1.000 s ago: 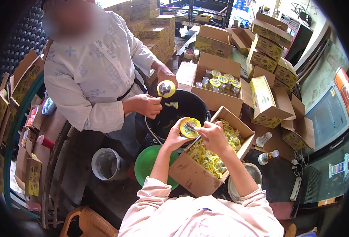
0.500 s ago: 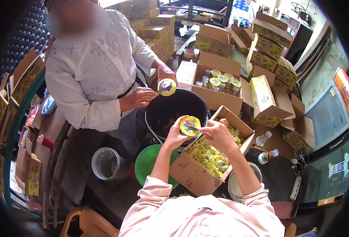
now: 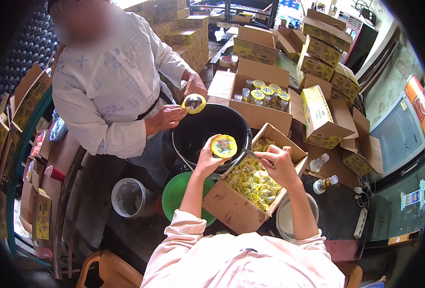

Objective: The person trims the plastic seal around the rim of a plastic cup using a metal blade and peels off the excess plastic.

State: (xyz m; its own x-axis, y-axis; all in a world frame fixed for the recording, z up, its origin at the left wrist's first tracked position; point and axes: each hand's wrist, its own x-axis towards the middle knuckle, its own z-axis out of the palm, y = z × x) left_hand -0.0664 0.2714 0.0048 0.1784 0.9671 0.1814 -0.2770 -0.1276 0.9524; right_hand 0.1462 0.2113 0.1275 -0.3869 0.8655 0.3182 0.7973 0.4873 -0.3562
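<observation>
Cardboard box [image 3: 232, 206] of yellow scraps [image 3: 253, 186], left hand [image 3: 207, 161] clamped on yellow-topped container [image 3: 224, 146], right hand [image 3: 280, 166] on tool [image 3: 250, 153]

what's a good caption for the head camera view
Left hand holds a yellow-rimmed container, right hand a flat tool, by a black bucket

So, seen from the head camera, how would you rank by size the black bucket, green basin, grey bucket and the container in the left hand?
Black bucket
Green basin, partly hidden
Grey bucket
Yellow-topped container in the left hand

Bright daylight from the upper right, dim shadowed floor, strong fisheye curve, black vignetted edges
</observation>
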